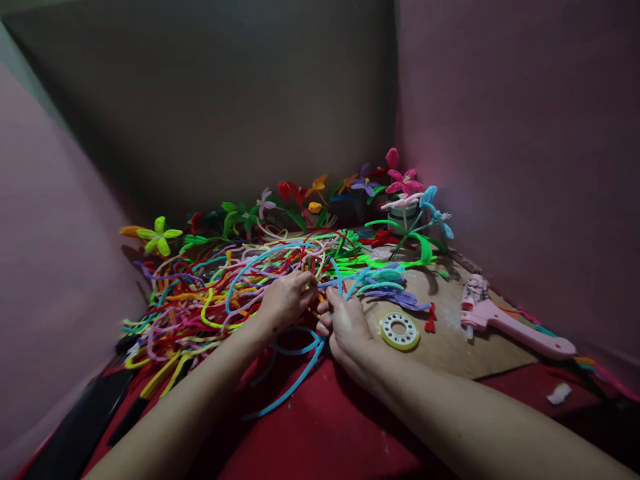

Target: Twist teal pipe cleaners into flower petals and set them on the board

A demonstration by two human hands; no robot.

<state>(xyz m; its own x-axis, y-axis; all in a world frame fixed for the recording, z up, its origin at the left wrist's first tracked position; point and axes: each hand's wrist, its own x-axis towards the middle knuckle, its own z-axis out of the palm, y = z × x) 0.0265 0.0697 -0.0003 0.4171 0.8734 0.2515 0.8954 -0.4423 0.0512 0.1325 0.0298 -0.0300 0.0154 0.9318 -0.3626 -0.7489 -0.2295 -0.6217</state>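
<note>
Blue pipe cleaners [299, 383] stick out above and below my right hand [345, 323], whose fingers are wrapped round them. Just to its left is my left hand [289, 299], its fingers pinched together; what they hold, if anything, is too small to make out. Under and behind my left hand spreads a tangled heap of many-coloured pipe cleaners [195, 293]. Light blue and purple looped pieces [393, 293] lie right of my right hand, on a brown board [445, 347]. A roll of tape [399, 331] rests flat on the board nearby.
A pink glue gun [520, 325] lies at the right. Pipe-cleaner flowers [159, 236] line the back, some by a small pot [403, 217]. Yellow-handled tools [160, 380] and a dark flat object [80, 427] are at the left, on red cloth [320, 440]. Walls rise around.
</note>
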